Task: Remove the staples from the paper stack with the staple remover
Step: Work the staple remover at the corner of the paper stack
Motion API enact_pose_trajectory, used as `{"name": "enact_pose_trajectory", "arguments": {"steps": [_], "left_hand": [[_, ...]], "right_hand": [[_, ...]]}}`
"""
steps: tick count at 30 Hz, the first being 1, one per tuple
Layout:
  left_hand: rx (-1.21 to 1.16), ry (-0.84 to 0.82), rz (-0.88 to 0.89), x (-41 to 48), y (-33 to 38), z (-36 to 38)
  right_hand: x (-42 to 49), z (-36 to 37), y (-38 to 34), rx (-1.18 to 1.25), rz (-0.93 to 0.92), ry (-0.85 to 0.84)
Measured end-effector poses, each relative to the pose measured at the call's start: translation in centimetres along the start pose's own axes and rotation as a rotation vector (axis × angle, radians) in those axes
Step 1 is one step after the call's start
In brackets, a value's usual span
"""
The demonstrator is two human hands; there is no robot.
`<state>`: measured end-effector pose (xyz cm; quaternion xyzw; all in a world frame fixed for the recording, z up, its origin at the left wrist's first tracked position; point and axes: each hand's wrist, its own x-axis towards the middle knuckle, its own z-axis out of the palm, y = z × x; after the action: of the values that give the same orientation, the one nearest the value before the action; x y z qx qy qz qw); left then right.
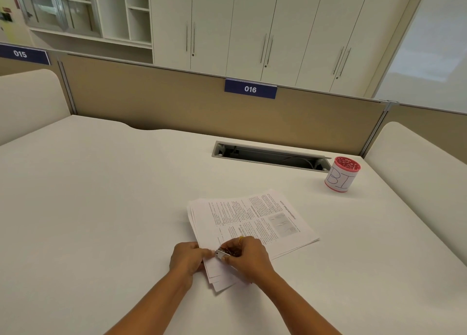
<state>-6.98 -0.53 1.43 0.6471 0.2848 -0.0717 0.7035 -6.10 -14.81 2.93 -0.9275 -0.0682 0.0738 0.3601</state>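
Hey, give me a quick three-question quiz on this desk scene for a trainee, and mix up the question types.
1. True or false: the right hand grips the staple remover at the near corner of the paper stack.
2. The left hand is: A) hanging idle, B) holding the stack's near corner, C) raised in the air.
3. Fill in: the partition sign straight ahead reads ___.

Key: 1 true; 2 B; 3 016.

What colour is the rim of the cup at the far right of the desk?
The cup has a pink-red rim; the head view shows it best.
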Motion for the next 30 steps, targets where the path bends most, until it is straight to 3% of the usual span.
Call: {"name": "enact_pose_trajectory", "arguments": {"steps": [22,30], "left_hand": [[0.101,0.027,0.018,0.21,-0.22,0.0],[0.099,0.016,0.024,0.41,-0.45,0.04]], "right_hand": [[0.25,-0.17,-0.82,-0.239,-0.138,-0.038],[0.17,-0.02,-0.51,-0.118,-0.047,-0.041]]}}
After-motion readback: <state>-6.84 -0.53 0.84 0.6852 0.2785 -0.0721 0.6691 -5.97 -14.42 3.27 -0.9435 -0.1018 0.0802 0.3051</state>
